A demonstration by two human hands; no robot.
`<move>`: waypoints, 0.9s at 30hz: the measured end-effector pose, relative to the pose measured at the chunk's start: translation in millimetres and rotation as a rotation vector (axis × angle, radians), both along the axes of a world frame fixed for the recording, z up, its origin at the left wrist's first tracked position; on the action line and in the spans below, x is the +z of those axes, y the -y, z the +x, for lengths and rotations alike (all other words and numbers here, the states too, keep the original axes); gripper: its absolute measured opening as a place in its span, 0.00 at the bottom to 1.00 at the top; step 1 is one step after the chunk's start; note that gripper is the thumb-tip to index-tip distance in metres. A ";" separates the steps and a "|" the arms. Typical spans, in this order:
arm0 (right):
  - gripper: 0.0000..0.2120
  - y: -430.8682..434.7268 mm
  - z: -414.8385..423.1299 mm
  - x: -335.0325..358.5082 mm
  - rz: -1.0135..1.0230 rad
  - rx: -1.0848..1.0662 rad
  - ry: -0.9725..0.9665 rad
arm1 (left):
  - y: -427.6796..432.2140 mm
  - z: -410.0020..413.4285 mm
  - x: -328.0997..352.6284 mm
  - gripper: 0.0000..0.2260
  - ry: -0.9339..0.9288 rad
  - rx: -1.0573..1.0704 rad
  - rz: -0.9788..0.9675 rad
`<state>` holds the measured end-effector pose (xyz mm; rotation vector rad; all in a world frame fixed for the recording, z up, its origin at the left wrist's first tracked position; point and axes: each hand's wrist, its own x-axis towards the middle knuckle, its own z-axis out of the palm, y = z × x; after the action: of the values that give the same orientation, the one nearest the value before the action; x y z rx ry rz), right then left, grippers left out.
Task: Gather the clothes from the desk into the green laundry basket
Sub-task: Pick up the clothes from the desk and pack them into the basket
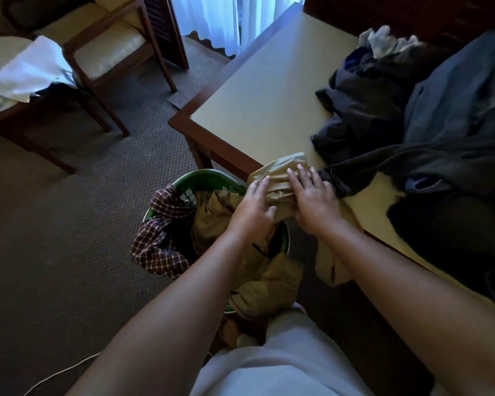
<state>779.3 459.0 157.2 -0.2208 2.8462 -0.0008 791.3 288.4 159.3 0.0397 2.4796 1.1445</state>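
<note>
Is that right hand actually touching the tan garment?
Touching. In the head view, the right hand lies flat on the tan garment at the desk edge.

Your room was dim; cool daylight came through the curtain [206, 18], lit the counter [269, 90]; edges bowed, corners soft.

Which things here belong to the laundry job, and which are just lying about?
Job: green basket, tan garment, plaid shirt, dark clothes pile, desk, left hand, right hand.
Lying about: wooden chair, white cloth, floor cord.
</note>
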 end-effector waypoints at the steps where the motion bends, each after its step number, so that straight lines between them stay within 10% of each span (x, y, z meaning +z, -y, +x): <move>1: 0.49 -5.3 -4.6 -0.5 0.037 0.006 -0.001 | -4.6 -4.1 -1.9 0.37 0.026 -0.019 -0.040; 6: 0.49 -14.8 -17.8 0.2 0.114 0.024 -0.053 | -20.7 -18.1 -19.4 0.46 0.061 -0.042 -0.086; 12: 0.10 -1.4 -7.5 5.2 0.045 0.099 -0.186 | -14.7 -17.1 -19.8 0.42 0.068 -0.002 -0.112; 27: 0.19 132.6 30.7 18.2 -0.483 0.151 -0.019 | 112.3 57.0 1.8 0.20 -0.349 0.540 -0.150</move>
<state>810.0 326.3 175.4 -0.5343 2.7934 -0.6601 848.3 176.0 161.1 -0.5486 2.9870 1.2284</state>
